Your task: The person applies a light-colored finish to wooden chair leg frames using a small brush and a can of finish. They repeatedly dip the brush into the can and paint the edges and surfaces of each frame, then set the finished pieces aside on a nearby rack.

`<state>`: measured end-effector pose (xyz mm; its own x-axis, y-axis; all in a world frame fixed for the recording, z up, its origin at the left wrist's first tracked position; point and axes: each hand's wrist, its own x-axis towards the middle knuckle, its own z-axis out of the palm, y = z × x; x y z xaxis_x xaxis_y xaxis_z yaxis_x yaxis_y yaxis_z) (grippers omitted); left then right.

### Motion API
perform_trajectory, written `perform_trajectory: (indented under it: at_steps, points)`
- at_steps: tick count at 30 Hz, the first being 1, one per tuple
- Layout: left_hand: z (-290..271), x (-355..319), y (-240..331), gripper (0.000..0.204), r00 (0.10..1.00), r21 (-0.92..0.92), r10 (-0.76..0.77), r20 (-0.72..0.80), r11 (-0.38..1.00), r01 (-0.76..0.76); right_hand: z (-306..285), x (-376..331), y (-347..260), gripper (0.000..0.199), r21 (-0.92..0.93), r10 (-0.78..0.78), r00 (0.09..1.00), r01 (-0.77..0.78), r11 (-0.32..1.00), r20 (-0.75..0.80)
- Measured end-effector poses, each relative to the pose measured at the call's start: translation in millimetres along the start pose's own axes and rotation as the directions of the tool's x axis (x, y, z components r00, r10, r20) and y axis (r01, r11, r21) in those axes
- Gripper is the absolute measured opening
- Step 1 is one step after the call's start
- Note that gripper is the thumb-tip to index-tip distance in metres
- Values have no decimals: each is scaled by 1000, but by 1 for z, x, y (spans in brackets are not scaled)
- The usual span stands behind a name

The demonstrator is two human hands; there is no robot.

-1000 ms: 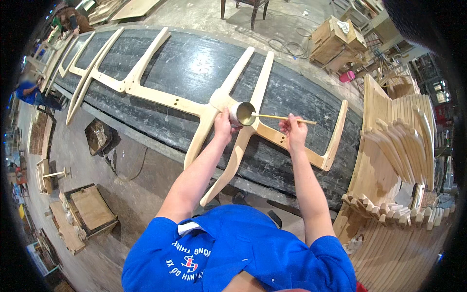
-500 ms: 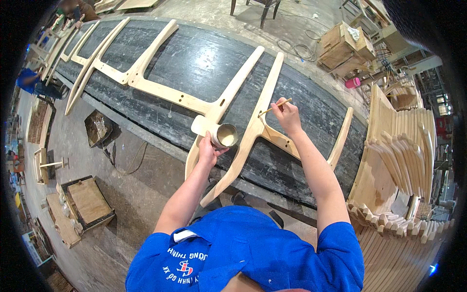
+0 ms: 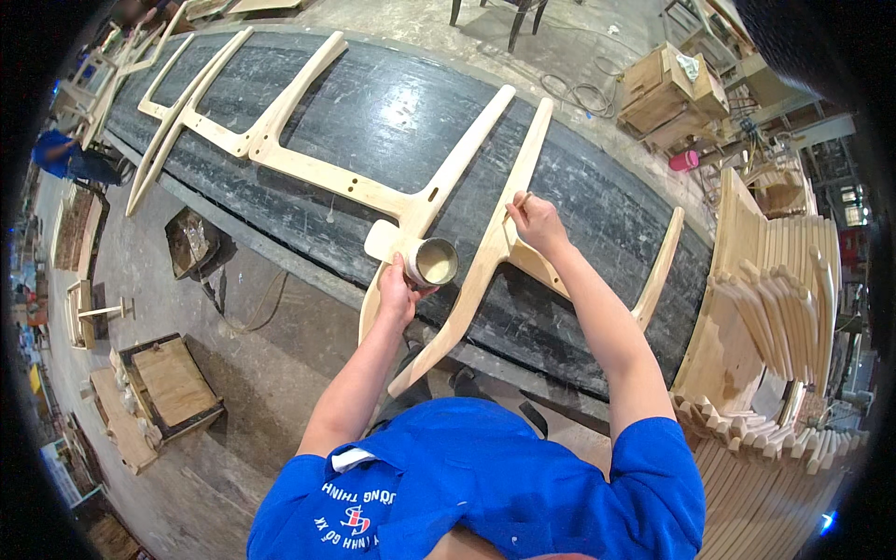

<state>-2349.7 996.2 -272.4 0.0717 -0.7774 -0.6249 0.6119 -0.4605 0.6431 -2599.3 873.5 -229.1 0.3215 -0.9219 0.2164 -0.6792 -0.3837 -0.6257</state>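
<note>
My left hand [image 3: 399, 295] is closed round a small round cup [image 3: 435, 262] with pale paste inside. A flat, pale, rounded piece [image 3: 380, 240] sticks out beside the cup; whether I hold it too I cannot tell. My right hand [image 3: 539, 225] pinches a thin stick [image 3: 525, 197], mostly hidden by the fingers, over the junction of a light wooden chair frame [image 3: 474, 278]. The stick's lower tip is not visible. Left of it lies another wooden frame [image 3: 378, 194], with dark holes along its crosspiece; the cup is held above its near leg.
The frames lie on a long dark worktable [image 3: 373, 103]. Stacked curved wooden parts [image 3: 761, 308] stand at the right. Wooden boxes [image 3: 658, 84] and a pink container [image 3: 683, 161] are beyond the table. A low box [image 3: 177, 383] and a dark bin [image 3: 191, 243] stand on the floor at left.
My right hand has moved slightly left and turned, so the stick, earlier plainly visible, is now mostly hidden. My left hand keeps the cup in nearly the same place.
</note>
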Motion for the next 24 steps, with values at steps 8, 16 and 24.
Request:
perform_trajectory:
  at_steps: [8, 16, 24]
  points:
    - [-9, 0, 1, 44, 1000, -30, 23, -7, 999, -23, -4, 4, -7, 17, 15, 149, 987, -151, 988, 65]
    - [-1, -9, 0, 43, 999, 21, 26, -36, 999, -25, -26, 23, 5, 18, -109, 48, 985, -30, 994, 164]
    - [27, 2, -10, 43, 991, 91, 136, 20, 986, -137, -61, -17, -8, 9, 139, -240, 958, 219, 966, 156]
